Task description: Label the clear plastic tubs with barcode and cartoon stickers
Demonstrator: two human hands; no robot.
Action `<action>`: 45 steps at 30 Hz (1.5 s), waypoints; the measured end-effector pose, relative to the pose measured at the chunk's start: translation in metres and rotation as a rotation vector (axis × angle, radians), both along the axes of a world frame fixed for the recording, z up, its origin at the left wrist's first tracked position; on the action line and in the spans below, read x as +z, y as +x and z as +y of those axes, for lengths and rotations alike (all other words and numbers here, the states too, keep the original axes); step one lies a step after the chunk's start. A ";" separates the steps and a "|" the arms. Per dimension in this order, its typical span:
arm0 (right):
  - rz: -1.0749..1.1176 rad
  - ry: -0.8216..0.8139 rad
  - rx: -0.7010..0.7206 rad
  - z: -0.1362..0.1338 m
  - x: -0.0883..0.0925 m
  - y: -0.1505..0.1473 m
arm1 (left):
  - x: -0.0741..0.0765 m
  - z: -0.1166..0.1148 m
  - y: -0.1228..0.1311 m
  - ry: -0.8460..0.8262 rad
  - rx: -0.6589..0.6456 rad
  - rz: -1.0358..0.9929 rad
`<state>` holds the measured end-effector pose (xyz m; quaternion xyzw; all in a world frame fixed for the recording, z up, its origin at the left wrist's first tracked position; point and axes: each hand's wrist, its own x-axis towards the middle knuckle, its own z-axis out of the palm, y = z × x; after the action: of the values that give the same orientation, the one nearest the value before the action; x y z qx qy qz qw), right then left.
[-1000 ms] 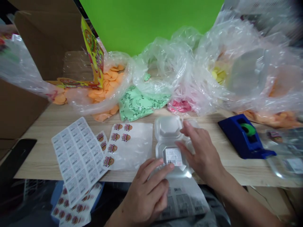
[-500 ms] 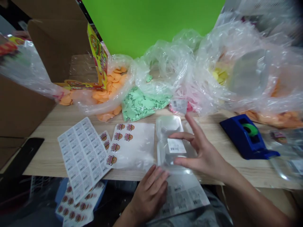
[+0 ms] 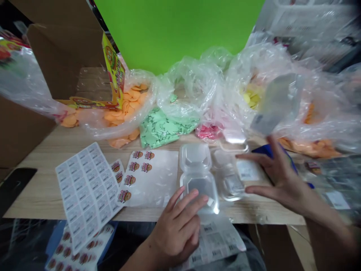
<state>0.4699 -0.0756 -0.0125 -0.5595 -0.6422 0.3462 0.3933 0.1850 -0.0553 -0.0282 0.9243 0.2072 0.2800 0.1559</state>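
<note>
My left hand has its fingers stretched out at the front edge of an open clear plastic clamshell box. A small white patch shows by its fingertips. Below it lies a backing sheet with barcode labels. My right hand, blurred, has thumb and forefinger spread around a clear clamshell with a white barcode label; its outline is hard to make out. Another clear box lies close by, partly overlapped. Left of the open box is a white sheet with several burger stickers.
A barcode label sheet lies at left. Plastic bags hold orange pieces, green pieces and pink pieces. A blue tape dispenser sits behind my right hand. A cardboard box and green panel stand behind.
My right hand has moved right, away from over the open box, and the labelled clamshell has moved with it. My left hand's fingers have spread and reach slightly further onto the open box.
</note>
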 end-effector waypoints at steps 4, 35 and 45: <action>-0.269 -0.200 0.122 -0.022 -0.052 0.010 | -0.002 -0.003 -0.001 -0.002 -0.003 -0.014; -0.471 0.187 -0.227 0.012 0.008 -0.090 | -0.011 -0.009 -0.012 0.044 0.035 -0.062; -0.112 -0.091 0.233 0.030 0.018 -0.081 | -0.036 -0.032 -0.023 0.107 0.043 -0.044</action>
<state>0.3888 -0.0457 0.0056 -0.5169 -0.7074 0.3864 0.2884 0.1620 -0.0870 -0.0640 0.9202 0.2083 0.3144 0.1047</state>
